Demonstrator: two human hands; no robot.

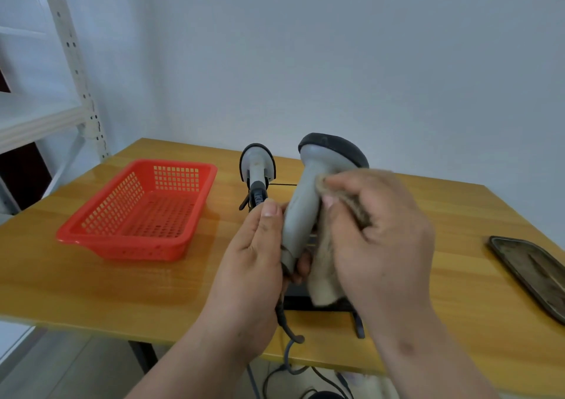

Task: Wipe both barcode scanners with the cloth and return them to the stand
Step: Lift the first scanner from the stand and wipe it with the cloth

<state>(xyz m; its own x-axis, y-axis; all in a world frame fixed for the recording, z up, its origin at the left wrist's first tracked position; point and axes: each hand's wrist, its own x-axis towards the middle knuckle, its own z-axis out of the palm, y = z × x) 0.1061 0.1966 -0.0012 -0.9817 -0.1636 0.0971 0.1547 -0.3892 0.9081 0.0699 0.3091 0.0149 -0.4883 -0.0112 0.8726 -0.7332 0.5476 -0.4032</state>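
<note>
Both hands meet over the middle of the wooden table (pixel 91 279). Curled around the lower handle of a grey barcode scanner (pixel 301 212), the left hand (pixel 253 264) has its thumb lying up the near side of the handle and its fingers wrapped behind, so the scanner stands nearly upright with its dark-rimmed head at the top, tilted a little to the right. A cable (pixel 286 325) drops from the butt of the handle past the left wrist and over the table edge. Bunched around a beige cloth (pixel 324 276), the right hand (pixel 376 233) presses it with its fingertips against the right side of the handle, just under the head; the loose end of the cloth hangs down below the palm. Behind the hands, the second scanner (pixel 256 169) sits on the stand, head up; most of the stand is hidden, with only a dark base showing under the cloth. A red plastic basket (pixel 137 212) lies to the left on the table, well apart, and a dark tray (pixel 532 273) rests near the right edge.
</note>
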